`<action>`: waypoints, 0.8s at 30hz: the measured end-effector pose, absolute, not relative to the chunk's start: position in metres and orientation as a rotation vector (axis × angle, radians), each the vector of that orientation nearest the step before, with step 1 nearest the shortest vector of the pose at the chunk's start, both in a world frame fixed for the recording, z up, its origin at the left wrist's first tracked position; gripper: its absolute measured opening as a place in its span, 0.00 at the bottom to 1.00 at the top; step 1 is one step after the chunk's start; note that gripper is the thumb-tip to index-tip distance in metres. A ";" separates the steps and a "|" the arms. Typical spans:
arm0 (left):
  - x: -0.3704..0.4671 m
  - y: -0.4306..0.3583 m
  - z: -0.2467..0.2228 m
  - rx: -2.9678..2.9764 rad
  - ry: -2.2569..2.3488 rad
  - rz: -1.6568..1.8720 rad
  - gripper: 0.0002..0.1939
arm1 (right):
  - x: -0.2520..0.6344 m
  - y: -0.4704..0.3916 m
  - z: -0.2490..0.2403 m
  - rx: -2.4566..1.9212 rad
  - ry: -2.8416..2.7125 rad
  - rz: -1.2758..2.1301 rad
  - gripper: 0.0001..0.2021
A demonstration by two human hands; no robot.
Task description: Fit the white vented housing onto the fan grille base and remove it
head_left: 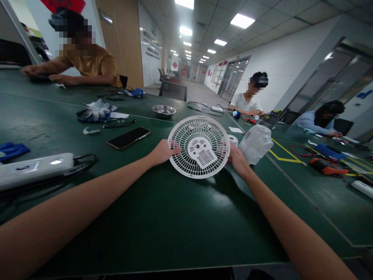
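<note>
A round white fan grille (208, 130) with a solid vented plate at its middle is held up, tilted, above the green table. My left hand (163, 153) grips its left rim, with fingers reaching through the slots. On the opposite side my right hand (237, 157) is closed on the right rim; its fingertips are partly hidden behind the grille. Just right of that hand stands a white plastic fan housing (256, 144) with slots near its top. Behind the grille's right edge a small white round part (232, 140) shows in part.
A phone (129, 138), a metal bowl (163, 111) and work gloves (94, 111) lie to the left and behind. At far left is a white power strip (37, 170) with a cable. An orange-black tool (328, 166) lies right. Several people sit around the table (175, 229).
</note>
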State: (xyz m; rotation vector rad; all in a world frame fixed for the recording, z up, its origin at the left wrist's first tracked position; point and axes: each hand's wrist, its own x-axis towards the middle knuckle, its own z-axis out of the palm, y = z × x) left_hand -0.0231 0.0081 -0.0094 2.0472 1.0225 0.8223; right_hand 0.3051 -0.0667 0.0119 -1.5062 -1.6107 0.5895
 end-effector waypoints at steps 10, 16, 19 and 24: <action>-0.022 0.004 -0.008 2.003 1.012 0.841 0.14 | 0.282 -0.074 0.006 -1.284 -1.398 1.062 0.38; -0.022 0.004 -0.010 1.946 1.034 0.849 0.14 | 0.282 -0.076 0.007 -1.339 -1.477 1.034 0.40; -0.021 0.004 -0.011 1.917 1.036 0.841 0.13 | 0.281 -0.076 0.005 -1.298 -1.450 1.047 0.39; -0.020 0.005 -0.012 1.894 1.023 0.879 0.12 | 0.279 -0.079 0.002 -1.102 -1.535 0.995 0.33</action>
